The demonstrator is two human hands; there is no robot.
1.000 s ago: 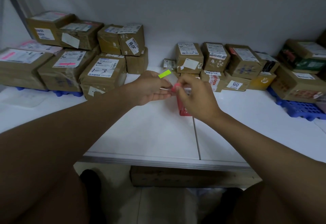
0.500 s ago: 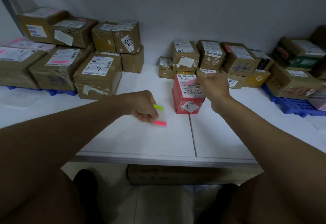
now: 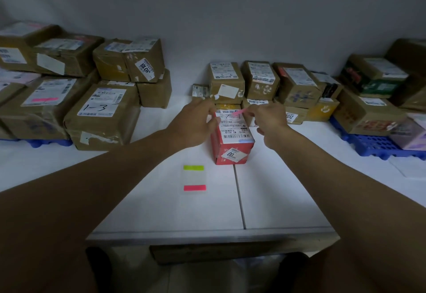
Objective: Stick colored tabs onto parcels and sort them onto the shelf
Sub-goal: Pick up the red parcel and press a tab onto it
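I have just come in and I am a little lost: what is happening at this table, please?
A person is labelling parcels. The right hand pinches a small pink tab over the white label of a red cardboard box, and the left hand touches the box's side. A clear tab sheet lies on the white table.

The red box (image 3: 231, 152) is smooth card with white paper labels. Behind it, brown cardboard parcels (image 3: 103, 117) look creased and taped. The white table (image 3: 161, 209) is matt.
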